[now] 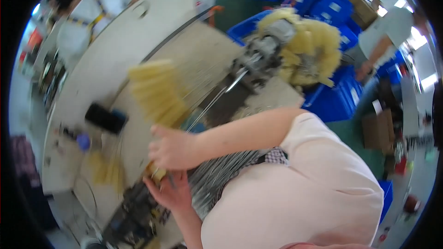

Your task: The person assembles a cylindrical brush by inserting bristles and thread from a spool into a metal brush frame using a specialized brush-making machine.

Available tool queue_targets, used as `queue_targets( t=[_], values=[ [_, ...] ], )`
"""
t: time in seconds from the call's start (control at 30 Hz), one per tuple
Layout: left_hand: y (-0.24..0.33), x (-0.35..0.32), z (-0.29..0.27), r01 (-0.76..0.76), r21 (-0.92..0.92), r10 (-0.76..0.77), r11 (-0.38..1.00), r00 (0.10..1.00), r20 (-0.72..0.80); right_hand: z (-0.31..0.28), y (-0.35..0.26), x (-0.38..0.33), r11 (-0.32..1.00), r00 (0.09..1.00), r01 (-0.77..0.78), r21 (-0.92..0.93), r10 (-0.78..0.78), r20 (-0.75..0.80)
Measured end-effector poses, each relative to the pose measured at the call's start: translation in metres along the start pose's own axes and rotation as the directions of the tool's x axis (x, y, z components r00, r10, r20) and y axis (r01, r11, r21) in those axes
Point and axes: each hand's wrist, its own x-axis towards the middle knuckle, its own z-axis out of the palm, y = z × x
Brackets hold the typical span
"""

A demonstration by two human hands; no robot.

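My right hand [174, 150] reaches in from the right, fingers curled down just above my left hand. What it holds is hidden by its own fingers and blur. My left hand [173, 191], palm up below it, has its thumb and fingers around a small yellow piece [158, 173]. A short grey metal bit [172, 180] shows by its fingers. Both hands are close to a dark machine [131, 214] at the lower left. Behind my right forearm, a bundle of thin metal rods [217, 180] lies against my front.
A row of yellow rolls [159, 92] stands beyond my right hand, beside a black phone-like object [106, 118]. A grey metal machine [258, 62] carries a long thin rod. Yellow material [318, 46] is heaped by blue bins [339, 94]. Other people are at far left and right.
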Motion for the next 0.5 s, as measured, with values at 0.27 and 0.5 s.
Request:
queue_targets(
  t=[0.27,0.5],
  values=[
    [-0.014,0.009,0.014,0.020,-0.086,-0.021,0.996,1.000,-0.004,-0.025,-0.024,-0.053,0.786,0.987,-0.115,0.608,0.021,0.160],
    [-0.008,0.005,0.007,-0.003,-0.065,0.003,0.998,1.000,-0.001,-0.055,0.009,-0.050,0.821,0.882,-0.435,0.369,0.471,-0.010]
  ],
)
